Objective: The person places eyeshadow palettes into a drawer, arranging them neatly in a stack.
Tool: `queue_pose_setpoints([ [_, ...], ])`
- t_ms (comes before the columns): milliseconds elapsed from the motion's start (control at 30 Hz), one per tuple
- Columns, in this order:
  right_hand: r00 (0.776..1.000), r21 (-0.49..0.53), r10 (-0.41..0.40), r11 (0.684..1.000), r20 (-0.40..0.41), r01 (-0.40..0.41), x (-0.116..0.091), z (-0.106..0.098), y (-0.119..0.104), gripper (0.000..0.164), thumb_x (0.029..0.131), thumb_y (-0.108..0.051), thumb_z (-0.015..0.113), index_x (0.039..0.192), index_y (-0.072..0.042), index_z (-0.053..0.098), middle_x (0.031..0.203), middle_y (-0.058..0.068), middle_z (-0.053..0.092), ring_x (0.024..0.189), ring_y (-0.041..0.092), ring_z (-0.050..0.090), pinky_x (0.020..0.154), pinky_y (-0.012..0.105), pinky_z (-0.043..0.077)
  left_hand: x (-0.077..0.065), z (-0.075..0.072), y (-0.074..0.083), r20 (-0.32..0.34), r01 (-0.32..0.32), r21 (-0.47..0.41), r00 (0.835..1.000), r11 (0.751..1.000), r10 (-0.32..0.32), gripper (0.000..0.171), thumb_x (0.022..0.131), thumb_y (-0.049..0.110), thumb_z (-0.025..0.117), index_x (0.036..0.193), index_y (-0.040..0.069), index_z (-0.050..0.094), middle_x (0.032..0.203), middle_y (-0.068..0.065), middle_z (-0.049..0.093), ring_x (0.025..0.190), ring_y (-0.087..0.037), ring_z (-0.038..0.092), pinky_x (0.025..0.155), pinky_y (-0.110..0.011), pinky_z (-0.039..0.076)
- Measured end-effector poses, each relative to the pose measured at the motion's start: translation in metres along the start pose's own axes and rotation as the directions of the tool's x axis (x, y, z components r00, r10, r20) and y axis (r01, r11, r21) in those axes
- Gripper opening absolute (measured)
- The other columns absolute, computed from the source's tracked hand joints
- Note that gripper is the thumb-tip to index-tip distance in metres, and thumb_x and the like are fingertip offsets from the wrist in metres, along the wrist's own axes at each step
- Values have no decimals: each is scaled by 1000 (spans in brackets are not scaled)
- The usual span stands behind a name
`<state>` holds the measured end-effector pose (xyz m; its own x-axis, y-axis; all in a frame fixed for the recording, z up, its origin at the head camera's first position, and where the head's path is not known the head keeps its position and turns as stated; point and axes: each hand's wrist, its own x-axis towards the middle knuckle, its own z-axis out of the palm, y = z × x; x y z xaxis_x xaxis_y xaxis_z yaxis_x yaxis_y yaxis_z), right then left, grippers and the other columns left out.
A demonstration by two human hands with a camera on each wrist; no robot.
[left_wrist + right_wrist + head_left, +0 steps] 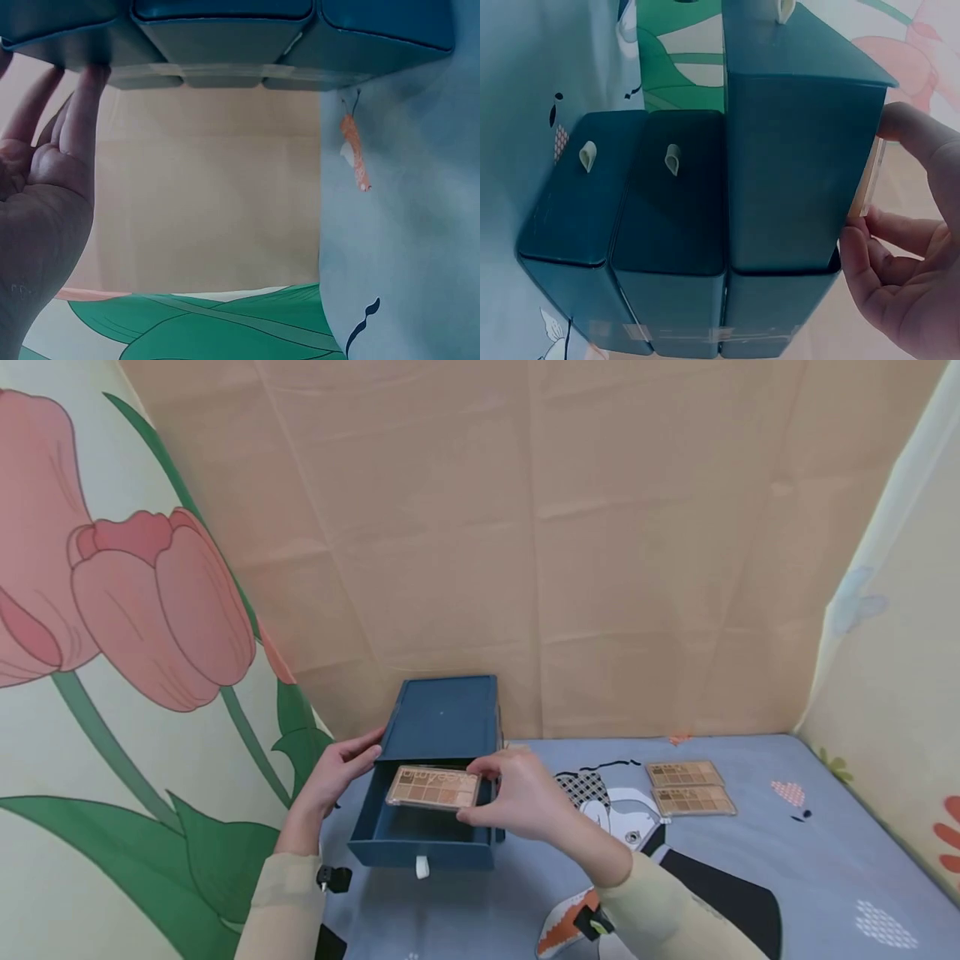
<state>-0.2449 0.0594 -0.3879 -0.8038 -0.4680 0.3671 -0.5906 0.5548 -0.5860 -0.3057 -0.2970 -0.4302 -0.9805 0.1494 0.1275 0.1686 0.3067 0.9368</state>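
A dark blue drawer box (442, 714) stands on the table, its top drawer (390, 853) pulled out toward me. Between thumb and fingers, my right hand (525, 793) pinches the right end of an eyeshadow palette (433, 787) with a clear lid and brown-beige pans. The palette is held tilted over the open drawer. In the right wrist view only the palette's edge (870, 176) shows beyond the drawer wall. My left hand (341, 772) touches the box's left side with extended fingers, which the left wrist view shows against the blue wall.
Two similar eyeshadow palettes (693, 801) lie together on the patterned blue cloth (765, 852) at the right. Two lower drawers (679, 217) with pale pull tabs are closed. A beige sheet (600, 568) hangs behind the box, and a tulip-print wall (165, 610) rises at the left.
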Motion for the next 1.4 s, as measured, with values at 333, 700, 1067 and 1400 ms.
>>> queue_pose_setpoints([
  [333, 1000, -113, -5, 994, -7, 4, 10, 14, -6, 54, 76, -43, 97, 118, -13, 81, 111, 2, 76, 96, 19, 67, 77, 34, 59, -1, 0, 1, 8, -5, -3, 1000, 1000, 5, 58, 108, 35, 68, 158, 10, 54, 163, -11, 50, 147, -35, 49, 115, -49, 46],
  [700, 999, -292, -37, 956, -37, 25, 12, 22, -11, 57, 74, -50, 97, 115, -14, 83, 109, 3, 77, 99, 22, 69, 81, 38, 61, -1, 0, 2, 4, -6, 2, 1000, 1000, 6, 59, 107, 38, 68, 158, 11, 54, 162, -11, 51, 147, -35, 50, 115, -49, 46],
  [1067, 998, -293, -65, 954, 5, 63, 11, 25, -10, 53, 76, -54, 94, 113, -17, 84, 110, 1, 78, 97, 20, 68, 72, 32, 59, -2, 0, 1, 0, -11, 17, 1000, 1000, 11, 59, 107, 37, 69, 158, 12, 54, 162, -12, 51, 146, -36, 50, 115, -52, 45],
  [1400, 996, -267, -62, 961, 60, 76, 12, 26, -8, 52, 78, -52, 94, 115, -17, 84, 110, 0, 78, 99, 20, 70, 75, 35, 61, -2, -1, -1, 4, -13, 0, 1000, 1000, 13, 58, 107, 36, 68, 158, 11, 55, 162, -12, 51, 148, -35, 48, 116, -49, 45],
])
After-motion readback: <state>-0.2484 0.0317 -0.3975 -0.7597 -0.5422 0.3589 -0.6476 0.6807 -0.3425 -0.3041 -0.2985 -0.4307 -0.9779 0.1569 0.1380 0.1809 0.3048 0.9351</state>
